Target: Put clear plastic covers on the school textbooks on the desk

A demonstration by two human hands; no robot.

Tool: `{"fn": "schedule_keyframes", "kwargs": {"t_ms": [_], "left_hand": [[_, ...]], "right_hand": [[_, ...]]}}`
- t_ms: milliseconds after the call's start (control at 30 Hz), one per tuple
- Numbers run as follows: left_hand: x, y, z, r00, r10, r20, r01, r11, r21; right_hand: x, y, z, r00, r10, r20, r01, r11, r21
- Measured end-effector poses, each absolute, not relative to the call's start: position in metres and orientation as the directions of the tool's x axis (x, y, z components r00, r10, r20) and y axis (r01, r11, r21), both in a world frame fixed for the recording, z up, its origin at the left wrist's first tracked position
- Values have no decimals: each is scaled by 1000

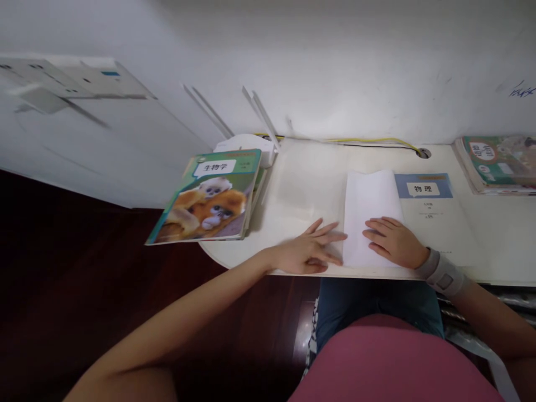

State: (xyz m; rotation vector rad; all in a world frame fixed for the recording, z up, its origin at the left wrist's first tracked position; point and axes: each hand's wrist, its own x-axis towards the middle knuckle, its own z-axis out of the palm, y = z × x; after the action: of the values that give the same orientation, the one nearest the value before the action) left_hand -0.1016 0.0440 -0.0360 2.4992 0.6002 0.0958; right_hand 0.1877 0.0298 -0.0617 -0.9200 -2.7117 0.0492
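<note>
A book with a blue-topped page (435, 223) lies open on the white desk. Its left part is covered by a blank white sheet (371, 195), which may be a folded flap or a separate paper; I cannot tell which. My right hand (393, 241) rests flat on this sheet, fingers pointing left, with a grey band around the wrist. At the sheet's left edge, my left hand (310, 250) lies on a clear plastic cover (312, 184), its fingers spread. Neither hand grasps anything.
A stack of textbooks with monkeys on the cover (209, 201) overhangs the desk's left end, beside a white router (243, 142) with antennas. More books (502, 167) lie at the right. Yellow and black cables (364, 140) run along the wall to a desk hole. Wall sockets (75, 78) are at upper left.
</note>
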Motion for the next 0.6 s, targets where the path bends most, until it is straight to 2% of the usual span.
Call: {"fn": "schedule_keyframes", "kwargs": {"t_ms": [167, 333, 467, 600], "left_hand": [[-114, 35, -31, 854, 519, 32, 441, -756, 484], [-113, 8, -42, 550, 805, 223, 727, -593, 346], [-101, -5, -70, 369, 877, 309, 829, -460, 318], [-97, -6, -91, 272, 893, 359, 877, -383, 290]], "right_hand": [[198, 31, -57, -730, 622, 283, 600, 781, -172], [233, 60, -57, -587, 737, 335, 688, 672, -273], [242, 83, -75, -545, 779, 310, 710, 625, -324], [227, 84, -87, -516, 779, 356, 721, 619, -311]]}}
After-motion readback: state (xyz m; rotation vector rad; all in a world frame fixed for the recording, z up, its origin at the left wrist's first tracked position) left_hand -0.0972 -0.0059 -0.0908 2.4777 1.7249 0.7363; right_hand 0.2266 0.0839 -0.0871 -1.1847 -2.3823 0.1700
